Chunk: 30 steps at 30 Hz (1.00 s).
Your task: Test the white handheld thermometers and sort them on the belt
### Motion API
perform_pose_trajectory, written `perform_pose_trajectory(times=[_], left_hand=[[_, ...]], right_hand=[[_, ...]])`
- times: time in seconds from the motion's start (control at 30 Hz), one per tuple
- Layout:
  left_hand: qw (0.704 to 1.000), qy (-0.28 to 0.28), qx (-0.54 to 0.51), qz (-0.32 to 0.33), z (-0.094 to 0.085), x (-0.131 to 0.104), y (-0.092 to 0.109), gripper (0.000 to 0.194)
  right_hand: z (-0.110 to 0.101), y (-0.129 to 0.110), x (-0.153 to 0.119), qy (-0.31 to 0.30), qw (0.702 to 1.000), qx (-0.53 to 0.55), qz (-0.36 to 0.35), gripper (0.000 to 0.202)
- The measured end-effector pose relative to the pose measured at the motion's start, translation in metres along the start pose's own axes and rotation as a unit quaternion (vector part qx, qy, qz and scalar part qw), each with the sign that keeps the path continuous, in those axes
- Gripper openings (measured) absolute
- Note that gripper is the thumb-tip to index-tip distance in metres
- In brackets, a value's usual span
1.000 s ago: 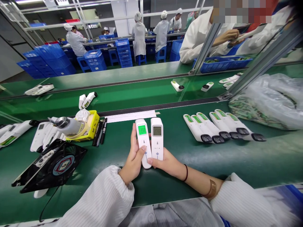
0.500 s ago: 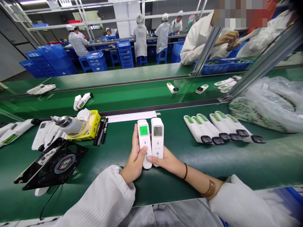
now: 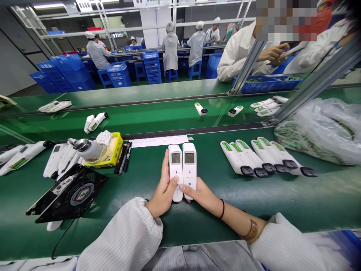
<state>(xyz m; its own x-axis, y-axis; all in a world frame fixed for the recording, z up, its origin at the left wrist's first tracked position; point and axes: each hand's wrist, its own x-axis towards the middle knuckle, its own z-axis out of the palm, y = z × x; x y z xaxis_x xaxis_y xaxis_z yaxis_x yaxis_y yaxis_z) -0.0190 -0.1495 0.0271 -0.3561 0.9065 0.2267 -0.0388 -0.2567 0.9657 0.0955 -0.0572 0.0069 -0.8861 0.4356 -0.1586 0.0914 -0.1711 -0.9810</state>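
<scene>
The left hand clasps a white thermometer, the right hand a second thermometer just beside it; a side-by-side reading check seems under way; the next move calls for steady grips.

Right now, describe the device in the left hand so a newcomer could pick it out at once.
Find the green bench and look to its near middle. There the left hand holds the white device, its gray screen near the far end. Its neighbour, a similar device, is in the right hand; the one you want is on the left.
</scene>
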Motion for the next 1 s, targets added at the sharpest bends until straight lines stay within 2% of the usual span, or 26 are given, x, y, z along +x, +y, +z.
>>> perform_pose_trajectory(times=[0.13,0.23,0.33,0.4,0.5,0.57,0.67,0.73,0.87,1.0], left_hand=[[1.0,0.012,-0.02,-0.011,-0.001,0.001,0.001,0.062],[0.997,0.006,-0.071,-0.017,-0.004,0.003,0.001,0.063],[0.991,-0.013,-0.131,-0.004,-0.009,0.008,0.005,0.065],[0.99,-0.009,-0.142,0.014,-0.012,0.014,0.012,0.064],[0.99,-0.014,-0.142,0.022,-0.017,0.025,0.026,0.063],[0.99,-0.026,-0.134,0.026,-0.019,0.035,0.036,0.063],[0.99,-0.035,-0.131,0.035,-0.021,0.054,0.043,0.063],[0.99,-0.035,-0.132,0.041,-0.024,0.069,0.043,0.064],[0.992,-0.014,-0.119,0.026,-0.027,0.099,0.034,0.066],[0.995,-0.011,-0.095,0.004,-0.03,0.128,0.02,0.07]], right_hand=[[-0.002,-0.005,-0.002,0.01,0.999,-0.031,-0.001,0.053],[-0.005,-0.01,-0.004,0.044,0.998,-0.049,-0.02,0.049],[-0.019,-0.021,0.0,0.107,0.99,-0.086,-0.023,0.045],[-0.038,-0.033,0.009,0.15,0.979,-0.136,-0.003,0.044],[-0.077,-0.062,0.037,0.179,0.943,-0.277,0.045,0.036],[-0.106,-0.082,0.065,0.19,0.892,-0.402,0.083,0.031],[-0.147,-0.105,0.113,0.223,0.841,-0.48,0.112,0.026],[-0.168,-0.111,0.144,0.247,0.815,-0.509,0.128,0.023],[-0.193,-0.109,0.193,0.28,0.769,-0.553,0.156,0.027],[-0.201,-0.102,0.225,0.274,0.747,-0.589,0.14,0.033]])
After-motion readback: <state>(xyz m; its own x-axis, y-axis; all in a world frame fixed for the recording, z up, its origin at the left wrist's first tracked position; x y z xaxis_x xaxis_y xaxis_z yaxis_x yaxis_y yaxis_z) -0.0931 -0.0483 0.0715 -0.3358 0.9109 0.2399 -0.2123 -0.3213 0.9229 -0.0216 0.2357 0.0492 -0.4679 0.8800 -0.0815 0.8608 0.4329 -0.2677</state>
